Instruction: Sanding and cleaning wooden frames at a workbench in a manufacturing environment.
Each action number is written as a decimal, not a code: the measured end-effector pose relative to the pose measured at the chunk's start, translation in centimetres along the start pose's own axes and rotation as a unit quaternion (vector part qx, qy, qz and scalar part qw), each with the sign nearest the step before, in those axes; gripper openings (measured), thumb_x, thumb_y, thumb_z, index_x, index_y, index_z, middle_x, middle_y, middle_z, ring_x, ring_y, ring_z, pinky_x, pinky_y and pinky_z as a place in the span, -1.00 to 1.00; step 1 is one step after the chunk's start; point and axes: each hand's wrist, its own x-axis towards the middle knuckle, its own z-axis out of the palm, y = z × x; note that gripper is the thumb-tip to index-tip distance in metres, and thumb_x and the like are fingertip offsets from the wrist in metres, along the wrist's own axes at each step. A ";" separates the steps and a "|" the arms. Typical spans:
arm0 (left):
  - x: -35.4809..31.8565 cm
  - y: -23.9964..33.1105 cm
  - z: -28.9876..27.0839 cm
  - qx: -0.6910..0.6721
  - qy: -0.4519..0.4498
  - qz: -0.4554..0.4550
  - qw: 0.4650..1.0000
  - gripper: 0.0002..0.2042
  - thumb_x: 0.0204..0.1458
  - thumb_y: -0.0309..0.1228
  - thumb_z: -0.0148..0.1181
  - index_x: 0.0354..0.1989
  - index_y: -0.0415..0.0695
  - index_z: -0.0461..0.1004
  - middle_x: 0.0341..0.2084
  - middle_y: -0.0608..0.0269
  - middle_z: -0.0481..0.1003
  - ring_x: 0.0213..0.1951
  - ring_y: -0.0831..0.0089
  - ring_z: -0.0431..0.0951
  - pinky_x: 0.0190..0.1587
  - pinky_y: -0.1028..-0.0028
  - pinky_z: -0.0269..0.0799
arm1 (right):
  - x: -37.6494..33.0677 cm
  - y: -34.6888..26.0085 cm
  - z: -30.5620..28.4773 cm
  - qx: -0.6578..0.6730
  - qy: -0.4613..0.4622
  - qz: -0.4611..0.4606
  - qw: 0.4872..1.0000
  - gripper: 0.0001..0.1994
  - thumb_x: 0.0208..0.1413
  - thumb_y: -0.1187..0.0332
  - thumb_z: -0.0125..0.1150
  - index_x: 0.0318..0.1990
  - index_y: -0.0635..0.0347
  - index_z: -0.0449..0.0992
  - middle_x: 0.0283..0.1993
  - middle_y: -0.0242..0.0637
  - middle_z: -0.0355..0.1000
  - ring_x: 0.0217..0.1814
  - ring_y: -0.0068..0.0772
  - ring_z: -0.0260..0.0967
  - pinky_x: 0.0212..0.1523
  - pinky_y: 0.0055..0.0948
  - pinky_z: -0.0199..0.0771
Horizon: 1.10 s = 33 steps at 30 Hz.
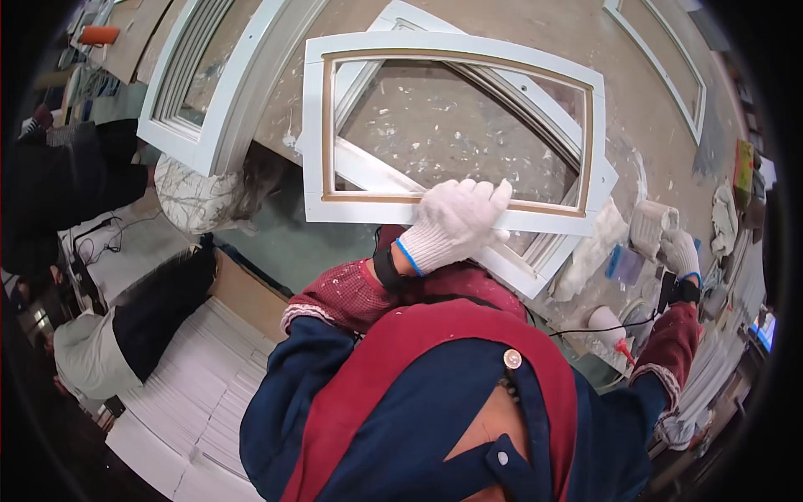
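My left hand [460,222], in a white knit glove with a blue cuff, is closed on the lower edge of a white frame [314,125]. This frame has a slightly curved top edge and a tan strip around its inner opening. Under it, set at an angle, lies a second white frame [376,170] with grooved edges. Off to the right, my right hand [679,253], also gloved, has its fingers curled at the edge of a tilted whitish ribbed container [648,226]. What those fingers hold, if anything, is too small to tell.
White frames [180,138] stand at the left, and another [669,63] lies far right on the spotted work table [535,21]. Near my right arm are a crumpled white cloth [590,255], a blue packet [625,265] and a white bottle with a red nozzle [604,322]. A person [92,351] is at the left.
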 end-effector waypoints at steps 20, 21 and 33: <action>0.2 0.6 -0.6 -0.001 -0.030 -0.017 0.999 -0.43 -0.12 -0.05 0.41 0.04 -0.07 0.42 -0.32 0.21 0.56 -0.25 0.23 0.62 -0.26 0.24 0.54 | -2.6 -9.7 -8.3 0.516 0.196 0.280 0.785 -0.69 0.40 0.24 0.04 0.12 0.20 0.53 -0.25 -0.56 0.44 -0.40 -0.76 0.25 -0.42 -0.68 0.26; 0.5 0.6 -0.9 0.008 -0.067 -0.026 0.997 -0.39 -0.13 -0.06 0.43 0.09 -0.07 0.41 -0.30 0.22 0.56 -0.25 0.22 0.62 -0.25 0.23 0.54 | -2.3 -11.4 -10.9 0.613 0.104 0.287 0.729 -0.62 0.40 0.28 0.06 0.25 0.29 0.44 0.05 -0.43 0.46 -0.01 -0.60 0.40 0.00 -0.54 0.43; 1.0 1.0 -1.0 0.012 -0.087 -0.035 0.996 -0.35 -0.06 -0.09 0.39 0.20 -0.08 0.36 -0.17 0.15 0.57 -0.12 0.13 0.60 -0.09 0.22 0.53 | 4.8 -29.4 -9.0 0.650 0.172 0.158 0.723 -0.62 0.19 0.51 0.24 0.17 0.32 0.52 0.06 -0.25 0.56 0.00 -0.53 0.47 0.03 -0.53 0.47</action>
